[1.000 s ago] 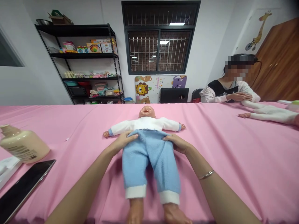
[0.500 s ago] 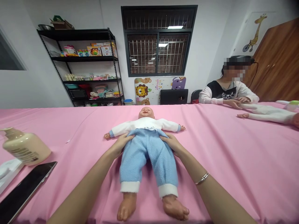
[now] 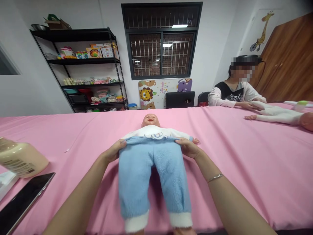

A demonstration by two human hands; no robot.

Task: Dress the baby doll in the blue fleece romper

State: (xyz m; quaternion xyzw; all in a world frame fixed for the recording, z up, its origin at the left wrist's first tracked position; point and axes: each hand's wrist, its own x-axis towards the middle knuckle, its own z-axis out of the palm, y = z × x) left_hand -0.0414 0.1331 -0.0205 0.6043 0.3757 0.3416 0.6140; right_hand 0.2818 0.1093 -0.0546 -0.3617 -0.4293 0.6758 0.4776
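A baby doll [image 3: 150, 120] lies on its back on the pink-covered table, head away from me, in a white top [image 3: 154, 131] and fuzzy light-blue pants [image 3: 154, 160] with white cuffs. My left hand [image 3: 114, 151] pinches the waistband at its left corner. At the opposite corner, my right hand [image 3: 190, 147] grips the same waistband, which is stretched out sideways between them. The doll's hand on the right shows beyond my fingers; its other hand is hidden. Only the tops of its feet show at the bottom edge.
To the left are a cream pump bottle [image 3: 22, 158], a black phone [image 3: 26, 199] and a white object [image 3: 7, 182] on the pink cloth [image 3: 244, 169]. At the far right a person [image 3: 236, 85] sits touching another doll [image 3: 278, 112]. A shelf rack [image 3: 75, 36] stands behind.
Both hands have moved apart, pulling the waistband wide and lifting it, and the pant legs have shifted toward me over the doll's feet. The view has tilted slightly.
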